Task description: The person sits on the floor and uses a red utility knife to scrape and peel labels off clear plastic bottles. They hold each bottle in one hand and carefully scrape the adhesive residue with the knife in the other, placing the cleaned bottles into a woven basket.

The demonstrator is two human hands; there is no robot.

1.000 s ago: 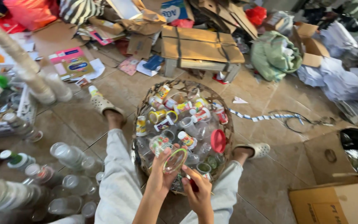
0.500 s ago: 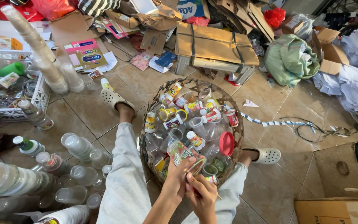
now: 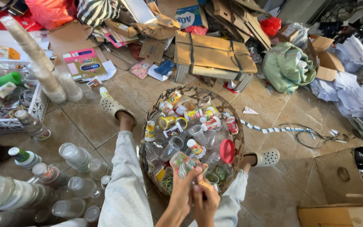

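Head view: the person sat on the tiled floor (image 3: 106,126) with legs spread around a round wicker basket (image 3: 153,114) filled with small plastic cups and bottles. Both hands met at the near edge of the basket. The left hand (image 3: 184,188) was closed around a clear plastic cup with a printed label (image 3: 182,162), gripping its lower body; the right hand (image 3: 206,196) was pinched shut at the same cup's near side, fingertips pressed together, though what they nipped could not be told. The cup was held just above the basket's near contents, tilted. Judged as handling: light, thin-walled and easily crushed, likely slippery on the film label; best taken around the stiffer rim or base rather than the mid-wall. A red lid (image 3: 227,151) lay in the basket just right of the hands. Stacked clear cups (image 3: 75,156) stood on the floor at near left, a tall nested column of cups (image 3: 34,54) at far left, and a bundle of flattened cardboard (image 3: 215,54) beyond the basket.
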